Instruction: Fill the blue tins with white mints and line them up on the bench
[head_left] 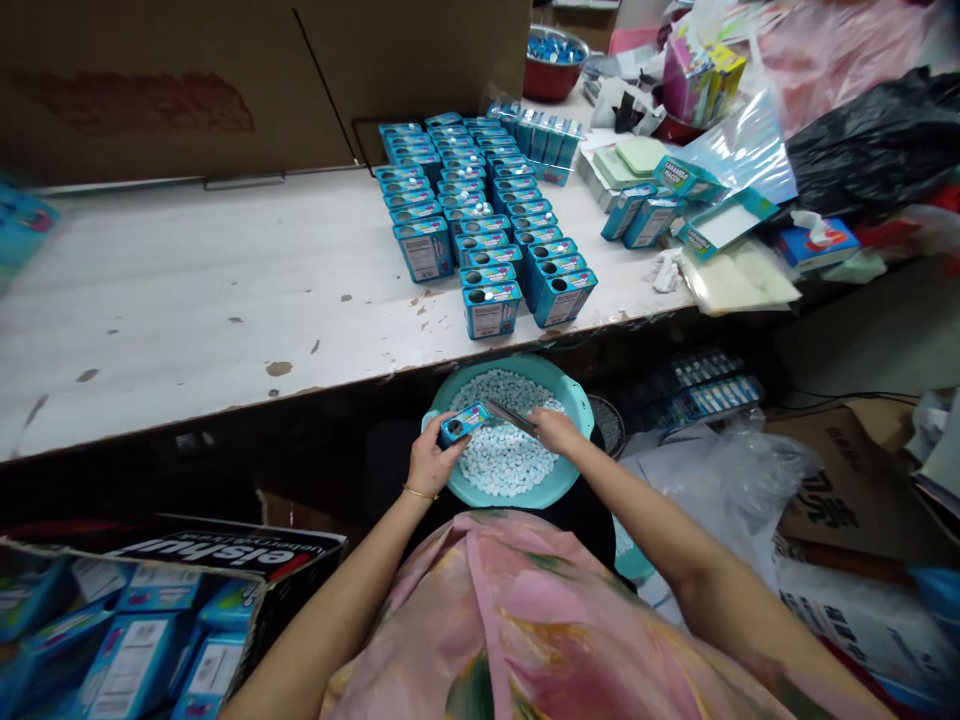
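A small blue tin with a dark round opening in its top is gripped by my left hand, tilted over a basin. My right hand is closed around a narrow metal tool, perhaps a scoop, whose far end lies close to the tin. Beneath both hands is the turquoise basin, holding many small white candies. Whether any candy is on the tool is too small to tell.
Rows of blue tins stand on the white table. Flattened packaging and plastic bags lie to the right. An open carton of blue boxes is at lower left. A red bowl sits at the back.
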